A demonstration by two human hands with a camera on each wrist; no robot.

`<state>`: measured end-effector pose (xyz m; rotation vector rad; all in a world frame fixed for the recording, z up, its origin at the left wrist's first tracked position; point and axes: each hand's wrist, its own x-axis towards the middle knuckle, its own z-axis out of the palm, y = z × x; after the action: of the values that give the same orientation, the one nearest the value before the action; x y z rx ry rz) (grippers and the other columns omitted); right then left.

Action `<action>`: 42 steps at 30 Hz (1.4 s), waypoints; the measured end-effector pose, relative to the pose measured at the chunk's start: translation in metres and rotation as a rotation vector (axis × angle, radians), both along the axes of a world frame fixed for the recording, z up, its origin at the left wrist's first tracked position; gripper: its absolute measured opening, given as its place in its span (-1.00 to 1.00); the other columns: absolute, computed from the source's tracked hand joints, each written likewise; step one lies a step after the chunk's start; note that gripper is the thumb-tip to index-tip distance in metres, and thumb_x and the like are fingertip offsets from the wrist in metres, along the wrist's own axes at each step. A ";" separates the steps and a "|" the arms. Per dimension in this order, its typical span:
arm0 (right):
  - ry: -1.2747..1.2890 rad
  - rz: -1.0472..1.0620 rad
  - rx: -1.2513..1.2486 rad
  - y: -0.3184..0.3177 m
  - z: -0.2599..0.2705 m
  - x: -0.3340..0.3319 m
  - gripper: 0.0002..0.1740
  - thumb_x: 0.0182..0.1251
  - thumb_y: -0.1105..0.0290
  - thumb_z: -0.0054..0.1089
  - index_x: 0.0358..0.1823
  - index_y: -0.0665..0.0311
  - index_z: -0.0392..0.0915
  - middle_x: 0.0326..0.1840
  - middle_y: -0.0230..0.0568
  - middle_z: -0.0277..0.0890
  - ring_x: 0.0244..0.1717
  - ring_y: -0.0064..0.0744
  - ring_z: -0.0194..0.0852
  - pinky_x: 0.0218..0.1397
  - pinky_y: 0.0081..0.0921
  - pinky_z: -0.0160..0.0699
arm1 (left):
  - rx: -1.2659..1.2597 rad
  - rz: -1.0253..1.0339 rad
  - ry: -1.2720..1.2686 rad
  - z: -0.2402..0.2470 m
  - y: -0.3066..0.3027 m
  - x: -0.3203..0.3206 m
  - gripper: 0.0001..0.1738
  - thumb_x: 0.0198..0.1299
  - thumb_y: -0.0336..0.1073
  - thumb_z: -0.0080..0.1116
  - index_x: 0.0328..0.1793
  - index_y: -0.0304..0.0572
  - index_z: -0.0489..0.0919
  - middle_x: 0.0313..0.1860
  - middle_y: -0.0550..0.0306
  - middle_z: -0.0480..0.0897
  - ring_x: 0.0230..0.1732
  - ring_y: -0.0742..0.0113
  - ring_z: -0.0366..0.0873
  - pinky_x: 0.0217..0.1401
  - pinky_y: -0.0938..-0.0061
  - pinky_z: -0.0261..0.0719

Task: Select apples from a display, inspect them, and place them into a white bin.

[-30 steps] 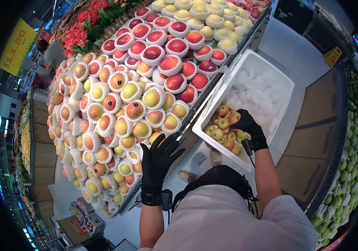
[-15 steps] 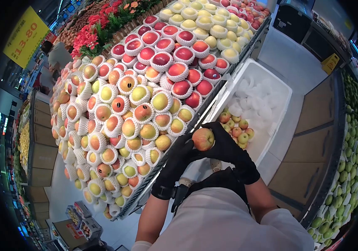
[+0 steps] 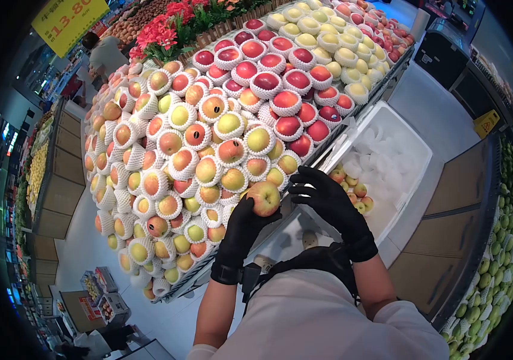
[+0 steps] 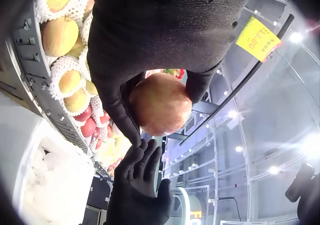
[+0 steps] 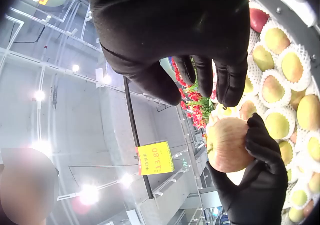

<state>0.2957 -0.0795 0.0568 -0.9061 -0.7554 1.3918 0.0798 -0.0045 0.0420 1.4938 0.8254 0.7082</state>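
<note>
My black-gloved left hand (image 3: 240, 231) grips a red-and-yellow apple (image 3: 265, 199) by its sides, thumb and fingers spread around it. This apple (image 5: 230, 145) has no foam net on it. My right hand (image 3: 331, 207), also gloved in black, is a little to the right, apart from the apple, its fingers loosely bent and empty. In the left wrist view the right hand (image 4: 140, 197) shows its palm below the left fingertips. Beneath the held apple lies the sloping display of apples (image 3: 208, 171), most in white foam nets.
A white foam box (image 3: 427, 144) stands right of the display, with loose apples (image 3: 358, 191) and white foam nets (image 3: 379, 150) inside. Red apples (image 3: 286, 102) and pale yellow fruit (image 3: 346, 57) fill the display's far part. A yellow price sign (image 3: 67, 24) hangs at the upper left.
One second ago the right hand was in the foam box and the left was empty. Half a second ago both hands were at the apple; now the left holds it over the display, the right apart.
</note>
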 end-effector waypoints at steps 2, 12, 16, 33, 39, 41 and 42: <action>0.008 -0.009 -0.030 0.006 0.002 -0.004 -0.35 0.36 0.59 0.16 0.46 0.34 0.18 0.33 -0.05 0.37 0.23 -0.29 0.51 0.32 -0.35 0.54 | 0.235 0.043 0.194 0.000 0.003 -0.008 -0.36 -0.02 -0.29 0.55 0.15 -0.33 0.47 -0.04 0.00 0.66 0.00 0.24 0.64 0.01 0.34 0.61; -0.084 0.099 -0.046 0.023 -0.005 -0.031 -0.37 0.34 0.51 0.19 0.43 0.34 0.25 0.31 -0.14 0.42 0.11 -0.40 0.55 0.15 -0.46 0.58 | 0.227 0.041 0.145 0.011 0.006 -0.018 -0.25 -0.06 -0.36 0.55 0.23 -0.29 0.36 0.06 -0.01 0.58 0.09 0.17 0.55 0.14 0.32 0.54; -0.224 0.119 -0.036 0.025 -0.005 -0.037 -0.37 0.34 0.47 0.22 0.43 0.31 0.27 0.27 -0.21 0.43 0.06 -0.50 0.52 0.11 -0.50 0.58 | 0.226 0.007 0.066 0.008 0.008 -0.024 -0.28 -0.03 -0.36 0.52 0.23 -0.28 0.36 0.08 0.03 0.57 0.10 0.19 0.55 0.15 0.31 0.55; -0.119 0.124 -0.038 0.025 0.001 -0.065 -0.45 0.52 0.20 0.08 0.41 0.33 0.29 0.27 -0.25 0.42 0.22 -0.49 0.43 0.24 -0.48 0.46 | 0.280 0.157 -0.100 0.029 0.005 -0.025 0.04 -0.22 -0.35 0.66 0.41 -0.28 0.25 0.24 0.00 0.44 0.28 0.21 0.44 0.34 0.31 0.45; -0.209 0.104 0.053 0.025 0.001 -0.065 -0.44 0.50 0.21 0.05 0.41 0.34 0.27 0.24 -0.20 0.42 0.13 -0.45 0.44 0.17 -0.45 0.48 | 0.446 0.163 -0.036 0.025 0.003 -0.027 -0.04 -0.24 -0.34 0.68 0.30 -0.22 0.30 0.14 0.05 0.45 0.19 0.25 0.46 0.26 0.33 0.50; -0.220 0.100 0.057 0.026 0.002 -0.064 -0.44 0.47 0.24 0.08 0.40 0.34 0.28 0.23 -0.20 0.42 0.14 -0.45 0.44 0.18 -0.45 0.48 | 0.433 0.159 -0.028 0.020 0.004 -0.027 -0.05 -0.24 -0.35 0.68 0.28 -0.20 0.30 0.14 0.06 0.44 0.18 0.25 0.46 0.24 0.34 0.50; -0.219 0.103 0.052 0.026 0.004 -0.063 -0.43 0.45 0.26 0.09 0.40 0.34 0.28 0.22 -0.21 0.43 0.14 -0.45 0.44 0.18 -0.45 0.49 | 0.390 0.152 -0.031 0.018 0.004 -0.028 -0.06 -0.25 -0.35 0.68 0.27 -0.20 0.30 0.14 0.06 0.44 0.18 0.25 0.46 0.24 0.34 0.50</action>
<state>0.2325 -0.0535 0.0612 -1.0009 -1.0118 1.3689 0.0521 -0.0009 0.0604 1.7726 0.8143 1.0491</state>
